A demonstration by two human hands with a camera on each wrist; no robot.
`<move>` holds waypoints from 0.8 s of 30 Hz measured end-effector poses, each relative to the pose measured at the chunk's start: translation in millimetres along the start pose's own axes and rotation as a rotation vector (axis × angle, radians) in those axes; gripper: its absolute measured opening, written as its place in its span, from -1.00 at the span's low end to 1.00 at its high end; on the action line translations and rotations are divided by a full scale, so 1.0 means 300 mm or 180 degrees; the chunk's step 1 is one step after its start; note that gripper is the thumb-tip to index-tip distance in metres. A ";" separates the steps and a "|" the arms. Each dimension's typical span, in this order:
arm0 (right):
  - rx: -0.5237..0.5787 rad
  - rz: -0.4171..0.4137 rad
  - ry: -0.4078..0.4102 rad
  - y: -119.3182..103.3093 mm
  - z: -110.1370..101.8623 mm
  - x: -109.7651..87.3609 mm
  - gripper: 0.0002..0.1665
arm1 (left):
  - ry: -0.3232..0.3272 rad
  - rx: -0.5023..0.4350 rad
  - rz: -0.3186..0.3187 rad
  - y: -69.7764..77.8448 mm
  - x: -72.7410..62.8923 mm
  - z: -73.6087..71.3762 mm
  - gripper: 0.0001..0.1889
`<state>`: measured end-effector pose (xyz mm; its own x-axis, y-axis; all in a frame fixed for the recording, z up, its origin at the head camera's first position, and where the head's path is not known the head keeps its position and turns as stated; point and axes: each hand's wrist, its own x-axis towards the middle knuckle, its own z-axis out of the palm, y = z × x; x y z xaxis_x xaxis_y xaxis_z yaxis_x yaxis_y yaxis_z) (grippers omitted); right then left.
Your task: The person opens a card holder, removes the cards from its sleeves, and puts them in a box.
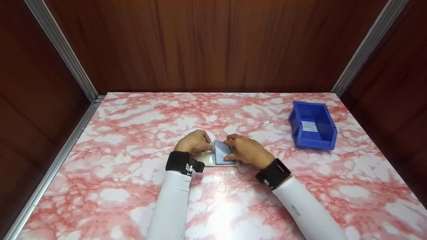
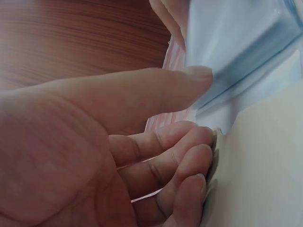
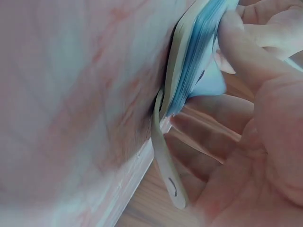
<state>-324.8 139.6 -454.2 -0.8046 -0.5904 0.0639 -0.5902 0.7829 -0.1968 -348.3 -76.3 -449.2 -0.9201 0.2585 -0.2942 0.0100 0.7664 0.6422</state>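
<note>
On the table lies an open card holder (image 1: 221, 155) with a cream cover (image 2: 265, 165) and a thick stack of bluish clear plastic sleeves (image 3: 196, 56). A cream strap (image 3: 168, 170) with a snap hangs off its edge. My right hand (image 1: 248, 150) grips the sleeves from the right, thumb on the top sheet and fingers at the far side; one sleeve corner bends up. At the left, my left hand (image 1: 195, 141) rests its curved fingertips against the inside of the cover. Its thumb (image 2: 189, 82) reaches the side of the sleeve stack.
A blue plastic bin (image 1: 313, 126) with a white label inside stands at the right rear of the red-and-white marbled table (image 1: 116, 160). Brown wood panels (image 1: 213, 46) with metal corner posts enclose the back and sides.
</note>
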 end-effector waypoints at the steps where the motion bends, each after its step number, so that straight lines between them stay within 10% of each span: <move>1: 0.0015 -0.0061 0.0059 -0.003 -0.001 0.002 -0.31 | -0.0003 -0.0007 -0.0007 0.000 -0.002 -0.002 -0.66; 7: 0.0853 0.0161 0.0046 -0.017 -0.004 0.013 -0.63 | -0.0045 -0.0130 0.0013 0.000 -0.011 -0.007 -0.69; 14: 0.2123 0.0936 -0.0017 -0.009 -0.015 0.022 -0.51 | -0.0069 -0.0286 -0.0016 0.000 -0.028 -0.031 -0.76; 24: 0.2698 0.0900 0.0208 -0.009 -0.010 0.048 -0.27 | -0.0054 -0.1040 -0.0167 -0.019 -0.053 -0.076 -0.74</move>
<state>-335.0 129.6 -449.8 -0.9299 -0.3648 -0.0459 -0.1432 0.4744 -0.8686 -342.7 -98.1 -431.9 -0.9094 0.2355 -0.3428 -0.1658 0.5506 0.8182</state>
